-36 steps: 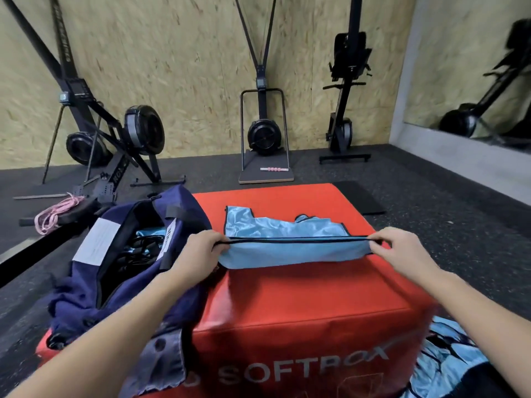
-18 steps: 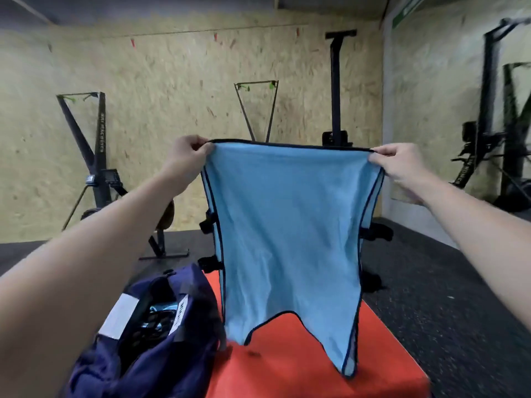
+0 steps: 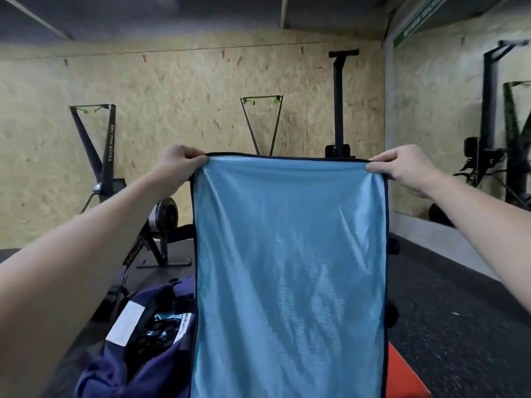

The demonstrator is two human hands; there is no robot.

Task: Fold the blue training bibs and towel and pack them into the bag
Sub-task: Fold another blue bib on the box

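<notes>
A light blue training bib (image 3: 288,268) with dark edging hangs flat in front of me, filling the middle of the view. My left hand (image 3: 178,165) pinches its top left corner and my right hand (image 3: 405,168) pinches its top right corner, both raised about chest high. The navy bag (image 3: 143,360) lies open at lower left, with light blue fabric (image 3: 161,331) showing inside. The bib's lower end runs out of the frame.
The red soft box (image 3: 402,372) shows only as a corner at lower right, behind the bib. Rowing and ski machines (image 3: 161,219) stand along the chipboard wall. A mirror (image 3: 471,110) is on the right. Dark rubber floor lies around.
Both hands lifted the bib from the red box up in front of me. Since half a second ago it hangs straighter and closer, covering more of the view.
</notes>
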